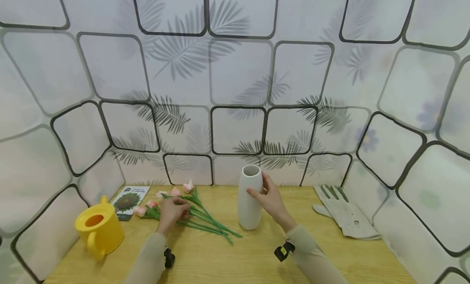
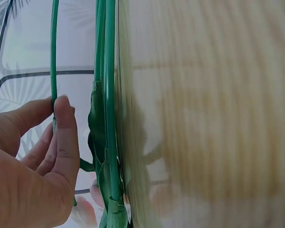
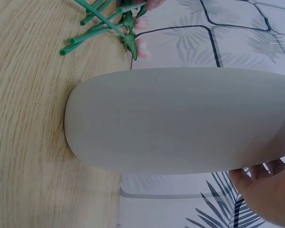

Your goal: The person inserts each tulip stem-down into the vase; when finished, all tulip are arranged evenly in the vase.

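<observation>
A white vase (image 1: 247,206) stands upright on the table, its round mouth uncovered. My right hand (image 1: 272,201) grips its upper right side, thumb across the front and the other fingers partly hidden behind. In the right wrist view the vase (image 3: 180,118) fills the middle, with part of the right hand (image 3: 268,192) against it. Pink artificial tulips (image 1: 188,187) with green stems lie in a loose bunch to the left. Over them, my left hand (image 1: 171,214) pinches one green stem (image 2: 53,47) between thumb and fingers, apart from the other stems in the left wrist view.
At the left edge of the wooden table (image 1: 220,263) stands a yellow watering can (image 1: 110,235). Behind it lies a seed packet (image 1: 130,200) with a sunflower picture. A pair of pale gardening gloves (image 1: 349,216) lies at the right. Patterned cloth walls (image 1: 238,131) enclose the back and sides.
</observation>
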Available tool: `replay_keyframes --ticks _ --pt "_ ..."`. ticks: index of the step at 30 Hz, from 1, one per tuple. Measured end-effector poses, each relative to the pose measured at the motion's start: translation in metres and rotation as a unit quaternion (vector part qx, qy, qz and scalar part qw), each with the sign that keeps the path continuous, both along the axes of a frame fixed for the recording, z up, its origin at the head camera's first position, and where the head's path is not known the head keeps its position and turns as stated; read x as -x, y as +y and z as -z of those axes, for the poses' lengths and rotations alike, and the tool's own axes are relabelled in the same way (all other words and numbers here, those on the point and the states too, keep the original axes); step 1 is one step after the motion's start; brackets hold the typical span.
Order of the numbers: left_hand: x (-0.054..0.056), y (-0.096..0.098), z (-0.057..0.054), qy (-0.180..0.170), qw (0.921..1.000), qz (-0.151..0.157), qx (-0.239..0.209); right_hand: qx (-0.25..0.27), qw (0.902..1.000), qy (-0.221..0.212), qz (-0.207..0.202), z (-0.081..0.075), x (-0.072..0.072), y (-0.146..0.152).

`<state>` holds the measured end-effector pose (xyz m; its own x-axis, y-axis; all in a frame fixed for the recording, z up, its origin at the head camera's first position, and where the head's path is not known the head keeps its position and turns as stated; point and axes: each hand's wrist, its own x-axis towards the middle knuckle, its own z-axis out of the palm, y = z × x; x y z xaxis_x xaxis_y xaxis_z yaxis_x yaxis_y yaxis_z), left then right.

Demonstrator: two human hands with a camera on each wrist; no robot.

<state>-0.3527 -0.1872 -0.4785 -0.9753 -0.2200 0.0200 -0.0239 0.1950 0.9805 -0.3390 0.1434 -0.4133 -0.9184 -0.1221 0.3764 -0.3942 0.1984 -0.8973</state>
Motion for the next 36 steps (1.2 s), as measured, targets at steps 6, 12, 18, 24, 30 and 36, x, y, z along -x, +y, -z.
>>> replay_keyframes --ticks 6,12,18,24,30,36 --pt "-0.002 0.001 -0.002 0.020 0.9989 -0.038 -0.018 0.008 0.9997 -0.009 -0.019 0.000 0.003 0.001" --pt "-0.002 0.002 -0.007 0.045 0.9928 -0.088 -0.068 0.006 0.9997 -0.013 -0.020 -0.001 0.006 0.002" --pt "-0.005 0.002 -0.014 0.064 0.9896 -0.113 -0.062 0.008 0.9997 -0.013 -0.021 -0.002 0.005 0.002" --pt "-0.006 0.004 -0.021 0.079 0.9867 -0.126 -0.065 0.012 0.9994 -0.020 -0.026 0.000 0.006 0.002" --pt "-0.005 0.009 -0.032 0.129 0.9794 -0.116 -0.104 0.011 0.9991 -0.030 -0.029 0.000 0.007 0.002" --pt "-0.007 0.013 -0.048 0.158 0.9757 -0.120 -0.094 0.013 0.9987 -0.040 -0.029 0.001 0.006 0.004"
